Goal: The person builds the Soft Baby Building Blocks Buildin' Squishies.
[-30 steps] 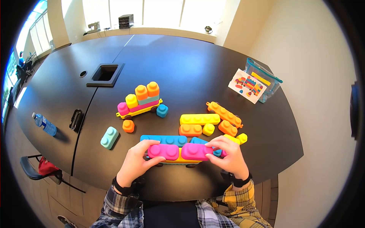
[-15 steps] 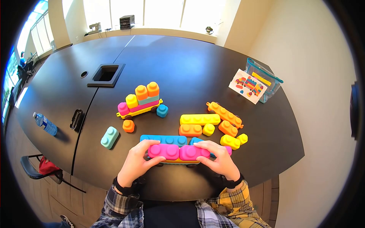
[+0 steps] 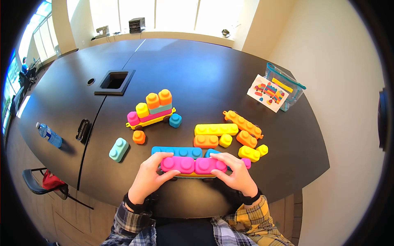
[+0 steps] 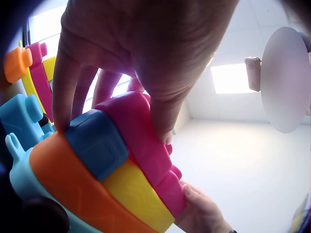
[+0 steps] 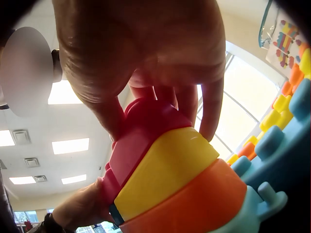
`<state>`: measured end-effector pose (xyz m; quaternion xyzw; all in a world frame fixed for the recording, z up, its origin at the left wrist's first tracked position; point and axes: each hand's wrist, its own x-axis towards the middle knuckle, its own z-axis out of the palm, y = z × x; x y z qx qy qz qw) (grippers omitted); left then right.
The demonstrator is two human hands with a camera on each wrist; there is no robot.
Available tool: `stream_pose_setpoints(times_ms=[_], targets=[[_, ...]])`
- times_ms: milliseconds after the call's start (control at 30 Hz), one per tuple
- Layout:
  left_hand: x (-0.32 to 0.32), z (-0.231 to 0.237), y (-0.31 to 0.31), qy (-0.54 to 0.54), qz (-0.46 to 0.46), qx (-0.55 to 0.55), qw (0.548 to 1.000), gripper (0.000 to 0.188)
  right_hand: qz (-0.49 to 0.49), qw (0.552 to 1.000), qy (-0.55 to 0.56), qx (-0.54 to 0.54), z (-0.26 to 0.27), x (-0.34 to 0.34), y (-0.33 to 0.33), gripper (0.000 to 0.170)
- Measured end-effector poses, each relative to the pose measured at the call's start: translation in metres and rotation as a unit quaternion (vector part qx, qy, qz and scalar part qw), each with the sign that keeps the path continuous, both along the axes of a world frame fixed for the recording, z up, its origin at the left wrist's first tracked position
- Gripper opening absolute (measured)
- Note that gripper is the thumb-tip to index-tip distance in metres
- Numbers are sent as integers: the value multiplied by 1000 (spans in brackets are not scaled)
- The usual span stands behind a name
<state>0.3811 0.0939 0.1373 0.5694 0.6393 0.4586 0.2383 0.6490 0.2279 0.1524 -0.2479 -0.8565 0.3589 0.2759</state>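
Note:
Two pink two-stud blocks lie end to end on top of a stacked wagon. My left hand [image 3: 148, 175] grips the left pink block [image 3: 177, 164], thumb on the near side and fingers on the far side. The right pink block [image 3: 210, 165] is held the same way by my right hand [image 3: 238, 175]. In the left wrist view a blue block [image 4: 97, 144] and a yellow block [image 4: 138, 194] sit under the pink ones, above a long orange block [image 4: 82, 182] on a light teal base. The right wrist view shows the yellow block [image 5: 167, 170] over the orange block [image 5: 194, 196].
Beyond the hands lies a long blue block [image 3: 177, 152]. A loaded yellow wagon [image 3: 152, 119] stands back left. Yellow and orange blocks and an orange wagon base [image 3: 243, 124] lie right. Farther out are a picture card [image 3: 267, 93], clear bag [image 3: 294, 96] and bottle [image 3: 49, 135].
My right hand has moved left and drawn its pink block in against the left one, uncovering the yellow block at right. My left hand keeps its grip almost unmoved.

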Motion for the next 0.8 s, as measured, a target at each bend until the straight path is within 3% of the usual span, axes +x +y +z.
stream_pose_setpoints(times_ms=[367, 800], targets=[[3, 2, 2, -22, 2, -8, 1000, 50, -76, 995, 31, -56, -14, 17, -12, 47], [1, -3, 1, -21, -1, 0, 1000, 50, -56, 995, 25, -78, -17, 15, -14, 49]])
